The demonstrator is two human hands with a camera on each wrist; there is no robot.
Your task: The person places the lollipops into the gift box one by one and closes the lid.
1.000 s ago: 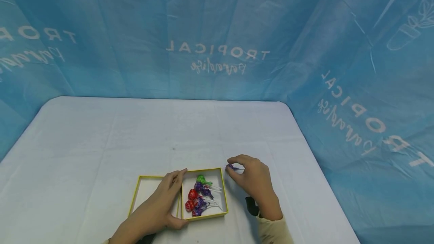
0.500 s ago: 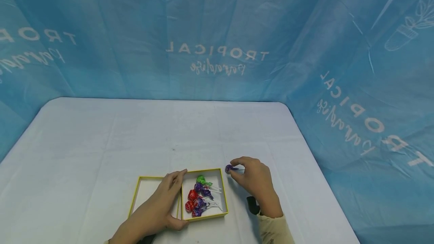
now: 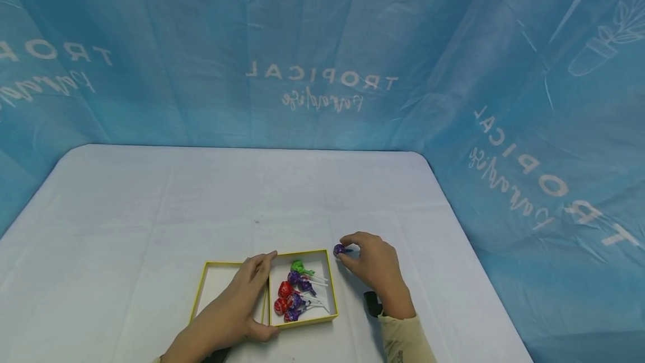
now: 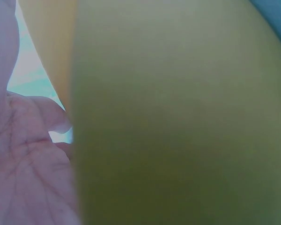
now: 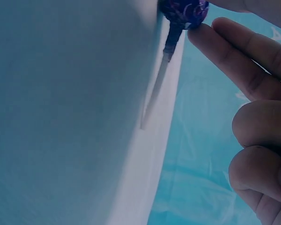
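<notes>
My right hand point(image 3: 375, 265) pinches a purple-wrapped lollipop point(image 3: 339, 250) by its ball, beyond the box's far right corner. In the right wrist view the lollipop point(image 5: 183, 13) has its white stick pointing down and left, low over the white cloth. A shallow yellow-edged box point(image 3: 322, 265) holds several lollipops: a green one point(image 3: 298, 266), red ones point(image 3: 285, 289) and purple ones point(image 3: 294, 278), sticks toward the right. My left hand point(image 3: 237, 301) grips this box at its left side, fingers at the far corner, thumb at the near one. Its palm shows beside a blurred yellow surface in the left wrist view.
A second yellow-edged tray or lid point(image 3: 205, 290) lies left of the box, partly under my left forearm. Both stand on a white-covered table point(image 3: 242, 195). Blue printed curtains point(image 3: 322, 43) hang behind the table and along its sides.
My right hand shifts its fingers slightly on the purple lollipop, so more of its ball shows than a second ago. The left hand and the box stay in place.
</notes>
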